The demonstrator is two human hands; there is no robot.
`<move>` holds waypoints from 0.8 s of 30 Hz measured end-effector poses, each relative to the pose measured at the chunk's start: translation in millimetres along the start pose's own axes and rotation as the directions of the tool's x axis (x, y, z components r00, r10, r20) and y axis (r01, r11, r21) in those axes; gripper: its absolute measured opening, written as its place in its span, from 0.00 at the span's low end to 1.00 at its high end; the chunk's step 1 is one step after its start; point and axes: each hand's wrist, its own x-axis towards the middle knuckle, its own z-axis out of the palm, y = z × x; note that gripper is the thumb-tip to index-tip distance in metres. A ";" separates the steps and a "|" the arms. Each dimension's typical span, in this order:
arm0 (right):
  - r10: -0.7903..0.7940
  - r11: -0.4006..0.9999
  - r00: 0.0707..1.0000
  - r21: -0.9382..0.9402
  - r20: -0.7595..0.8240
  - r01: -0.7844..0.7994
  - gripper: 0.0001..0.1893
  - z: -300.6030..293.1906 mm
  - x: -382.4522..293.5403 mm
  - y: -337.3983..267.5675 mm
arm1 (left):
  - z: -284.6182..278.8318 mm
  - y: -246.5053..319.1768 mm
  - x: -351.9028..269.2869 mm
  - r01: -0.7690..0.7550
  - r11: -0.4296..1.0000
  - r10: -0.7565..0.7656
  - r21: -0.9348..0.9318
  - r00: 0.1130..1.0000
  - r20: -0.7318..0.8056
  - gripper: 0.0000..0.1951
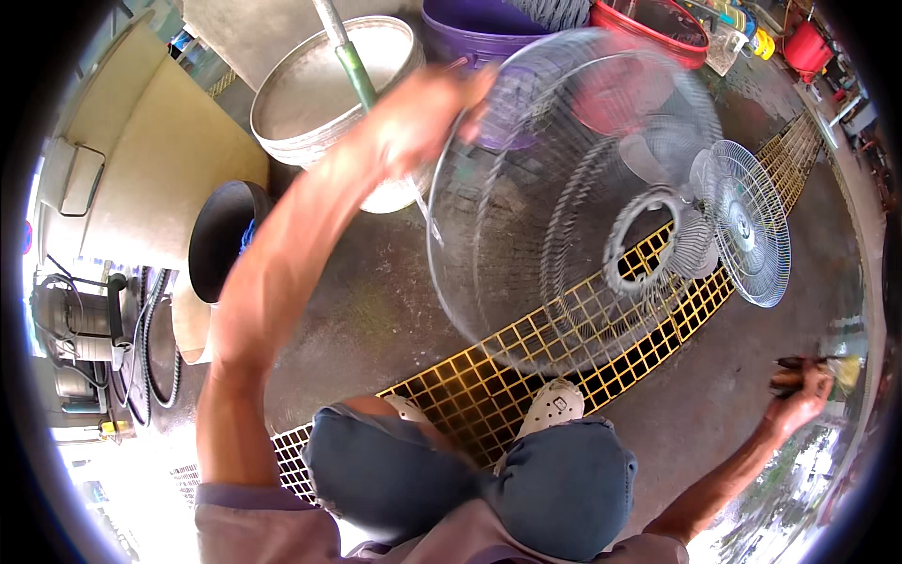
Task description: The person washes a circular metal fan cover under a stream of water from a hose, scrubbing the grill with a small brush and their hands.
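Observation:
My left hand [416, 120], blurred by motion, grips the upper left rim of a large wire fan guard [486, 296]. The guard is tilted up above the floor and has an open ring at its hub. Out to the right, my right hand [807, 395] holds a brush [848, 371] with pale yellow bristles, well apart from the guard. Beyond the guard's hub, a second round wire fan guard [747, 225] with a centre cap leans at a slant. Translucent fan blades [641, 158] show behind the wires, partly hidden.
Yellow floor grating [486, 395] runs under my feet across the wet floor. A whitish bucket [310, 106], a purple tub [458, 35] and a red tub [687, 35] stand ahead. On the left are a big cream container [155, 141], a dark-mouthed bucket [218, 240] and hoses [148, 352].

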 end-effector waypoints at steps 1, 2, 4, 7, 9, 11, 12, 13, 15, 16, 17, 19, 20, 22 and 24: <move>0.032 0.998 0.999 0.061 0.035 -0.034 0.14 17.0 -6.3 25.7 | -15.9 -39.6 -12.8 0.108 0.987 -0.105 -0.118 0.994 0.033 0.27; 0.089 0.992 0.996 0.092 0.004 -0.089 0.14 36.3 -15.4 50.9 | -9.8 -72.7 -28.5 0.197 0.926 -0.211 -0.321 0.978 -0.009 0.23; 0.193 0.974 0.981 0.118 0.026 -0.195 0.14 68.1 -24.3 89.5 | -8.1 -127.1 -57.5 0.345 0.826 -0.391 -0.445 0.920 -0.012 0.21; 0.339 0.933 0.919 0.051 0.201 -0.355 0.12 102.1 -41.8 133.9 | -16.1 -190.2 -96.6 0.371 0.690 -0.453 -0.621 0.891 0.029 0.22; 0.347 0.931 0.912 0.039 0.220 -0.364 0.12 137.9 -67.2 138.9 | -23.3 -224.3 -121.9 0.401 0.662 -0.543 -0.633 0.839 -0.038 0.24; 0.416 0.902 0.853 -0.025 0.316 -0.431 0.11 161.7 -83.0 133.6 | -28.8 -260.8 -140.9 0.442 0.635 -0.607 -0.633 0.793 -0.056 0.24; 0.433 0.896 0.833 -0.070 0.345 -0.438 0.11 168.8 -86.7 137.1 | -25.1 -277.1 -146.2 0.464 0.613 -0.598 -0.640 0.801 0.009 0.24; 0.454 0.889 0.809 -0.123 0.374 -0.442 0.11 178.6 -92.9 133.0 | -18.4 -291.0 -149.3 0.460 0.610 -0.618 -0.646 0.786 -0.024 0.24; 0.489 0.871 0.745 -0.218 0.453 -0.440 0.12 191.0 -95.8 144.3 | -5.5 -319.0 -149.2 0.455 0.605 -0.650 -0.654 0.756 -0.075 0.25; 0.508 0.861 0.719 -0.258 0.474 -0.439 0.14 203.0 -101.7 142.3 | -6.0 -334.6 -151.8 0.457 0.599 -0.651 -0.657 0.756 -0.068 0.24; 0.530 0.848 0.690 -0.298 0.493 -0.438 0.16 216.4 -107.9 141.6 | -4.9 -349.5 -156.1 0.468 0.585 -0.681 -0.662 0.727 -0.088 0.24; 0.534 0.839 0.646 -0.432 0.545 -0.330 0.18 232.0 -105.6 149.2 | 3.0 -372.8 -160.3 0.485 0.556 -0.733 -0.675 0.670 -0.122 0.24; 0.540 0.829 0.621 -0.489 0.569 -0.273 0.19 239.4 -104.0 154.6 | 3.7 -382.0 -163.3 0.470 0.534 -0.746 -0.703 0.653 -0.130 0.24; 0.626 0.755 0.583 -0.590 0.518 -0.286 0.19 250.3 -89.3 166.1 | 10.6 -375.0 -154.1 0.489 0.561 -0.741 -0.669 0.657 -0.141 0.24; 0.644 0.712 0.590 -0.665 0.488 -0.227 0.20 261.3 -68.5 188.5 | 9.7 -362.0 -146.7 0.478 0.615 -0.712 -0.627 0.679 -0.181 0.24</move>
